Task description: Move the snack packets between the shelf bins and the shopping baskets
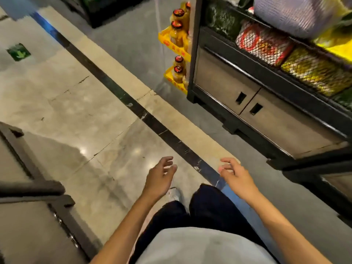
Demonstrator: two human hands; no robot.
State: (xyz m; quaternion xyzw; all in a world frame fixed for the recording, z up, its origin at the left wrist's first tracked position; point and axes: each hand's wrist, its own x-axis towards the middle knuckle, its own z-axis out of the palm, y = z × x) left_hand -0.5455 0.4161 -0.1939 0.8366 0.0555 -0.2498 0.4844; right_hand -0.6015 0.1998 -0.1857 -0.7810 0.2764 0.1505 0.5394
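Left hand (162,178) & right hand (236,176), low centre: fingers loosely spread, holding nothing. Red-white film snack packets (262,44) sit in black wire-mesh shelf bins (270,72), upper right, well apart. Prob light, soft, slippery, so pinch the top seam and don't squeeze.

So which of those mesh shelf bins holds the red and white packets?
The middle bin: its packets show red and white through the mesh, while the dark green bin sits on its left and the yellow-green bin on its right.
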